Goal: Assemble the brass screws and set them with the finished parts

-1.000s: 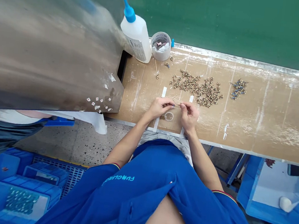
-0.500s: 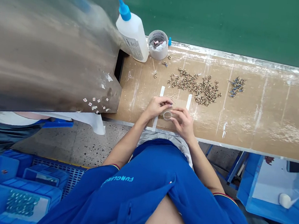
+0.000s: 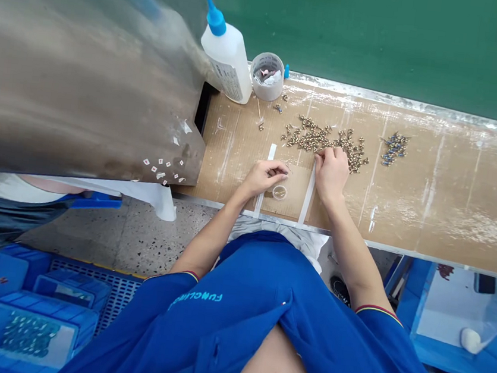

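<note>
My left hand (image 3: 263, 179) hovers over the cardboard, thumb and forefinger pinched together just above a small clear round dish (image 3: 279, 192). Whatever sits in that pinch is too small to make out. At the near edge of a spread pile of small brass-coloured metal pieces (image 3: 310, 135) is my right hand (image 3: 333, 171). Its fingers are bunched and point down, and the hand covers part of the pile; their tips are too small to show what they hold. Two white tape strips (image 3: 307, 196) lie either side of the dish.
Further right lies a smaller cluster of blue-and-brass pieces (image 3: 395, 149). A white bottle with a blue nozzle (image 3: 229, 64) and a tape roll holding scraps (image 3: 265, 92) stand at the back left. A metal panel (image 3: 86, 72) borders the left. Blue bins (image 3: 475, 362) sit below.
My right hand has moved away from the dish, forward and right to the brass pile. My left hand stays pinched in about the same place. The view has shifted slightly.
</note>
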The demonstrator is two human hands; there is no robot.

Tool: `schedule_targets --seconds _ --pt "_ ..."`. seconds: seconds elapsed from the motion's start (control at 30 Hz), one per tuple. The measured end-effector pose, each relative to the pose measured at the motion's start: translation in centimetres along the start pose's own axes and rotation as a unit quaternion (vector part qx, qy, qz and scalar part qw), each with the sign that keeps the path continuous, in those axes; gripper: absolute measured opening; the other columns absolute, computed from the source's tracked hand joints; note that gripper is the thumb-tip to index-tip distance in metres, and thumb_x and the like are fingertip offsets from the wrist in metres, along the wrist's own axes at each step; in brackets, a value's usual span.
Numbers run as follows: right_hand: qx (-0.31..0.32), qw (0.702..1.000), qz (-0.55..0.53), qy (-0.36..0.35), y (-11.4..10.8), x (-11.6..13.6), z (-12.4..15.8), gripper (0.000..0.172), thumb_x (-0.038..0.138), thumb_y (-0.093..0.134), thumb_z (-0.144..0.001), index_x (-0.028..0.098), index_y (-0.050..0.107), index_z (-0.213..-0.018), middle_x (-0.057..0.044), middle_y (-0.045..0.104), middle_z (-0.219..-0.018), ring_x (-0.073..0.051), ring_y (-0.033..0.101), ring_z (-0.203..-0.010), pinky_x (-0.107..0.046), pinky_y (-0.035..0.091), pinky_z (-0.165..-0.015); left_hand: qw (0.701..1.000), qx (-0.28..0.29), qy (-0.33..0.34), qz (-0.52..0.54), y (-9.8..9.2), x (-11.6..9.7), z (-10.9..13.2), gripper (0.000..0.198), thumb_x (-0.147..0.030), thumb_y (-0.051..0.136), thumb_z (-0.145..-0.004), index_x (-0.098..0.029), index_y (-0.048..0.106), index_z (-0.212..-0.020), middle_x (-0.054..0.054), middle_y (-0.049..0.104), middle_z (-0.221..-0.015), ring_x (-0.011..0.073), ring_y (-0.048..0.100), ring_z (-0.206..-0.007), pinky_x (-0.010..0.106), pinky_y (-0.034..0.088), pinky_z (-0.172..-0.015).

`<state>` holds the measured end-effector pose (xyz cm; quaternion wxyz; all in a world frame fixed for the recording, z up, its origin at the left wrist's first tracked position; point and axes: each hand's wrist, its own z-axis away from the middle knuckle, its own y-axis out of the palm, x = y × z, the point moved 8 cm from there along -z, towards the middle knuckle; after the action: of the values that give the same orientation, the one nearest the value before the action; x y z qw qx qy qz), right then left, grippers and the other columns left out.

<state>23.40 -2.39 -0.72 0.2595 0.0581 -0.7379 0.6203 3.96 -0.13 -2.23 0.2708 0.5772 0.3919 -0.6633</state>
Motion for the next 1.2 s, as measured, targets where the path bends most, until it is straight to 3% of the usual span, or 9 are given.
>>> schedule_targets --seconds 0.13,0.37,0.53,0.73,0.83,0.97,1.2 --pt "0.015 1.000 0.002 -0.007 0.6 0.5 -0.5 0.013 0.012 0.051 -0.089 0.021 0.061 -0.091 -0.017 0.067 -0.105 -0.033 0.058 -0.103 -0.049 0.048 -0.093 1.000 -0.004 -0.011 0.008 -0.1 -0.3 -0.1 0.017 -0.031 0.069 -0.080 -0.015 0.074 -0.083 0.006 0.076 -0.085 0.0137 0.065 -0.072 0.024 0.051 -0.068" --pt "0.041 0.995 -0.082 -0.028 0.8 0.3 -1.2 0.029 0.004 0.051 -0.079 0.019 0.061 -0.102 -0.011 0.069 -0.101 -0.025 0.063 -0.091 -0.040 0.051 -0.089 1.000 -0.012 -0.005 0.011 -0.4 -1.6 -0.5 0.018 -0.032 0.070 -0.081 -0.014 0.071 -0.084 0.004 0.073 -0.082 0.0134 0.063 -0.072 0.025 0.050 -0.068" --pt "0.064 0.993 -0.090 -0.050 1.0 0.9 -0.9 0.021 0.006 0.052 -0.083 0.019 0.066 -0.092 -0.012 0.070 -0.099 -0.026 0.064 -0.090 -0.040 0.052 -0.089 1.000 -0.012 0.013 -0.009 -0.2 -3.0 -0.8 0.015 -0.028 0.068 -0.084 -0.015 0.073 -0.087 0.005 0.075 -0.086 0.0143 0.066 -0.078 0.025 0.052 -0.073" --pt "0.041 0.987 -0.148 -0.057 0.1 1.1 -0.4 0.016 0.010 0.057 -0.085 0.021 0.069 -0.086 -0.010 0.071 -0.097 -0.027 0.065 -0.096 -0.044 0.053 -0.093 0.999 -0.022 0.017 -0.026 0.1 -3.1 -0.9 0.014 -0.027 0.068 -0.086 -0.015 0.074 -0.088 0.006 0.077 -0.091 0.0145 0.067 -0.079 0.025 0.053 -0.074" --pt "0.052 0.958 -0.282 -0.016 -0.2 1.0 0.9 0.006 0.021 0.065 -0.087 0.021 0.070 -0.090 -0.006 0.074 -0.092 -0.022 0.068 -0.084 -0.040 0.057 -0.084 0.999 -0.023 0.010 -0.027 0.3 -3.1 -0.8 0.014 -0.027 0.069 -0.086 -0.015 0.075 -0.088 0.006 0.078 -0.091 0.0152 0.069 -0.080 0.026 0.053 -0.076" --pt "0.063 0.892 -0.445 0.037 -0.5 1.6 3.1 0.026 0.047 0.077 -0.084 0.022 0.071 -0.091 -0.004 0.075 -0.088 -0.019 0.070 -0.079 -0.034 0.059 -0.075 0.999 -0.026 0.003 -0.047 0.4 -3.5 -0.5 0.012 -0.025 0.070 -0.088 -0.015 0.076 -0.087 0.006 0.078 -0.088 0.0152 0.068 -0.077 0.027 0.052 -0.073" --pt "0.075 0.863 -0.494 0.072 -0.4 2.2 4.6 0.038 0.056 0.084 -0.078 0.021 0.072 -0.088 -0.004 0.075 -0.087 -0.019 0.072 -0.082 -0.035 0.061 -0.078 0.997 -0.015 0.009 -0.075 0.9 -4.5 -0.5 0.014 -0.026 0.069 -0.090 -0.014 0.076 -0.085 0.006 0.078 -0.088 0.0156 0.068 -0.079 0.027 0.050 -0.075"
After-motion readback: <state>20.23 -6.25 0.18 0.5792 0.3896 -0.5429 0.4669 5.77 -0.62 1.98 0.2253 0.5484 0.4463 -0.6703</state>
